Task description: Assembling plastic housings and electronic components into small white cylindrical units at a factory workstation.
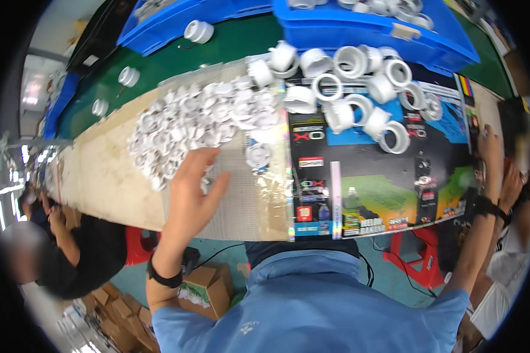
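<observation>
From where I'm standing, a few white cylindrical plastic sockets [129,76] are lying far left on the dark green work surface [165,62]. Nearer the person, a loose heap of small round white plastic pieces [188,115] is spreading over the pale tabletop [106,170] and a grey mesh-patterned sheet [235,200]. These are looking thin, light and fairly stiff; I'd expect them to be sliding over one another, with any fine edges being the fragile part, so a light pinch on opposite sides of the rim should be suiting them best.

The left hand [191,197] is hovering at or resting against the heap's near edge, its thumb standing well away from the fingers; I'm seeing nothing gripped, though I cannot tell whether the fingertips are touching pieces. To its right, one flat round white disc [259,155] is lying apart.

Further right, thick white plastic rings [394,137] are sitting jumbled on a glossy dark printed board [383,194], below a blue plastic bin [377,35]. They are seeming sturdier but smooth, so gripping around the outer wall should be steadier. At the board's right edge, the right hand [490,144] is showing small and blurred; I cannot tell how far its fingers are opening or whether they are holding anything
</observation>
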Action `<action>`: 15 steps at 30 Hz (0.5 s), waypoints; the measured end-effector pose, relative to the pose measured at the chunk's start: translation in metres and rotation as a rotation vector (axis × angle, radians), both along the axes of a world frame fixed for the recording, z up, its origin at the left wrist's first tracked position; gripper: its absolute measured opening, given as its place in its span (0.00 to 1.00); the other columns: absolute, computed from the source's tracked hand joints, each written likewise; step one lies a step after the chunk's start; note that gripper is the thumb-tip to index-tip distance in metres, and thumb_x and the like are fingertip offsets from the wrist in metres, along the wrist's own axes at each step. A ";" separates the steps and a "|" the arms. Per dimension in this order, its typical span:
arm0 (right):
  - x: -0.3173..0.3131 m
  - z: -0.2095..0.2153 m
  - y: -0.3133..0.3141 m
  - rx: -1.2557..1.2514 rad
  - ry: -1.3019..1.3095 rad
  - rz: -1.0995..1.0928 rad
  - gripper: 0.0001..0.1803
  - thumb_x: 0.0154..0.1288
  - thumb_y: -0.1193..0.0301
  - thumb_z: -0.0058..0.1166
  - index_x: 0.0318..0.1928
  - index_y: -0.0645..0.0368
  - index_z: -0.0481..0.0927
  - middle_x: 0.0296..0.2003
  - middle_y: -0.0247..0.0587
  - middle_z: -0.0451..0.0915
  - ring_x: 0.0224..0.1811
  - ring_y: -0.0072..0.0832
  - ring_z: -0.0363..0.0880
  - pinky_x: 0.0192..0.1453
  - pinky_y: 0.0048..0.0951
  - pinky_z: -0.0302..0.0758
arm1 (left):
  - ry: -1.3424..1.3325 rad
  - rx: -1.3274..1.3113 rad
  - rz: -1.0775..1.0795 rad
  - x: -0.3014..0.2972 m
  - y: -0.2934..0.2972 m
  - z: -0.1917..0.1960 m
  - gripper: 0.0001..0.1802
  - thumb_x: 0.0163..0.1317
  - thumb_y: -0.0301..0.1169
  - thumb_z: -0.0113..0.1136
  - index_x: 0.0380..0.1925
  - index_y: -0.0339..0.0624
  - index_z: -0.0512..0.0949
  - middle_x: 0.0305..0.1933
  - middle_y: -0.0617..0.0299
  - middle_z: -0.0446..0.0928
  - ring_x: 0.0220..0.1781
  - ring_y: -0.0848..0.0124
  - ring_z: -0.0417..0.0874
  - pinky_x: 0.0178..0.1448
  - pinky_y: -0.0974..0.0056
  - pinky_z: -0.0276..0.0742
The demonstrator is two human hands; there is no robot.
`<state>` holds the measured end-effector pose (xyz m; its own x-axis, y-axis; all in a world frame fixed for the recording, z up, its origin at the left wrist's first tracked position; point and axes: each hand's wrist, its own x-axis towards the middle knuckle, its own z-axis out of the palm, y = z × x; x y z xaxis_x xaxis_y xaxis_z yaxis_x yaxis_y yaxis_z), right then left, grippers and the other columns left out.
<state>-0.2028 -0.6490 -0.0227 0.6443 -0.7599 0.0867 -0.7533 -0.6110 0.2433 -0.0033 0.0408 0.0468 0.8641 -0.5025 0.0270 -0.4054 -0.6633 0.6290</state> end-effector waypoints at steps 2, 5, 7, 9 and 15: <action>0.028 0.026 0.080 0.042 -0.019 0.067 0.25 0.66 0.63 0.47 0.62 0.57 0.67 0.41 0.67 0.76 0.44 0.49 0.80 0.47 0.44 0.75 | -0.149 0.083 0.014 -0.010 0.009 -0.014 0.22 0.53 0.23 0.63 0.50 0.34 0.74 0.48 0.51 0.76 0.48 0.59 0.77 0.50 0.60 0.73; 0.030 0.041 0.136 -0.014 0.011 0.163 0.24 0.65 0.66 0.50 0.61 0.56 0.68 0.44 0.62 0.75 0.45 0.43 0.80 0.46 0.38 0.75 | -0.305 0.125 -0.010 -0.014 0.008 -0.022 0.22 0.50 0.23 0.65 0.48 0.35 0.75 0.48 0.49 0.76 0.48 0.52 0.76 0.51 0.56 0.72; 0.024 0.051 0.182 0.210 -0.393 0.372 0.28 0.61 0.70 0.56 0.62 0.53 0.68 0.46 0.49 0.73 0.49 0.37 0.76 0.50 0.32 0.73 | -0.307 0.102 -0.008 -0.015 -0.002 -0.028 0.22 0.49 0.23 0.65 0.48 0.35 0.76 0.49 0.48 0.75 0.48 0.51 0.75 0.52 0.55 0.72; 0.025 0.061 0.244 0.510 -0.568 0.466 0.29 0.62 0.73 0.56 0.64 0.57 0.66 0.51 0.40 0.72 0.53 0.29 0.73 0.54 0.27 0.71 | -0.365 0.062 -0.110 -0.012 -0.023 -0.031 0.21 0.49 0.23 0.65 0.47 0.35 0.76 0.50 0.49 0.75 0.49 0.51 0.75 0.53 0.55 0.72; 0.026 0.074 0.380 1.317 -0.910 0.564 0.37 0.51 0.69 0.70 0.60 0.65 0.68 0.60 0.50 0.68 0.59 0.36 0.73 0.61 0.36 0.71 | -0.417 0.095 -0.164 -0.006 -0.044 -0.049 0.19 0.52 0.20 0.58 0.47 0.36 0.76 0.46 0.50 0.75 0.46 0.54 0.75 0.50 0.55 0.72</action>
<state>-0.1770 -0.2687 0.0510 0.9410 -0.3241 0.0970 0.0130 -0.2519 -0.9677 -0.0096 -0.0028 -0.0018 0.6983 -0.6487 0.3028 -0.7153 -0.6162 0.3295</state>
